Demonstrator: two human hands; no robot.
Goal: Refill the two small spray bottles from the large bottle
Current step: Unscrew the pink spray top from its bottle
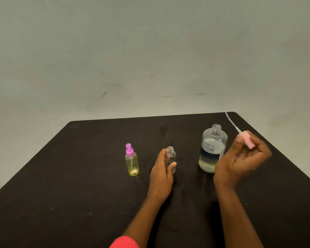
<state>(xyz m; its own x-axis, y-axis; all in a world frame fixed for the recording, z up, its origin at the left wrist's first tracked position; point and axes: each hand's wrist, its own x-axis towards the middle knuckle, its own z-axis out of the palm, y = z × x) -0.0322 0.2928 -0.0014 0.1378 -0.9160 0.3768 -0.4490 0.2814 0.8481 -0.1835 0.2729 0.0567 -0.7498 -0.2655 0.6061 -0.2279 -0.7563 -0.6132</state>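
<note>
Clear bottle (171, 157) half-hidden in left hand (160, 173); blurred right hand (241, 161) holds sprayer (248, 142).

Head-worn wide-angle view, facing forward and down, close over table (61, 176)

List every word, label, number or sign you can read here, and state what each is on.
No text is legible.
White label on the large clear bottle: lines of small print, too blurred to read.
Pale patch low on the yellow spray bottle: no readable writing.
</note>
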